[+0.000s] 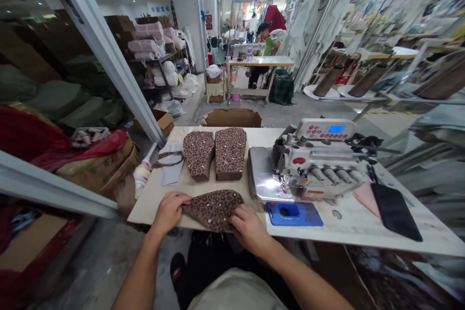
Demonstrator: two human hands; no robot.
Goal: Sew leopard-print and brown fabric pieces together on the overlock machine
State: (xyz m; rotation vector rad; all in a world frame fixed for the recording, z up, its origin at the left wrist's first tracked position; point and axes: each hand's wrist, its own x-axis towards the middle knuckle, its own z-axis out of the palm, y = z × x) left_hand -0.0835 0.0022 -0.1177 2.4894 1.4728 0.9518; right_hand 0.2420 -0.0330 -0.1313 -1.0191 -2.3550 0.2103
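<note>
A brown leopard-print fabric piece lies at the table's front edge, held at both ends. My left hand pinches its narrow left end between thumb and fingers. At the wider right end, my right hand is closed on the edge of the fabric. Just beyond sit two stacks of matching cut pieces, a left stack and a right stack, side by side. The overlock sewing machine stands to the right, its metal plate close to the right stack.
A blue plate lies before the machine, and a black phone-like slab at the right. A brown strip loop rests on paper at the left. Behind the table is an open cardboard box. A metal post rises at the left. Another person sits farther back.
</note>
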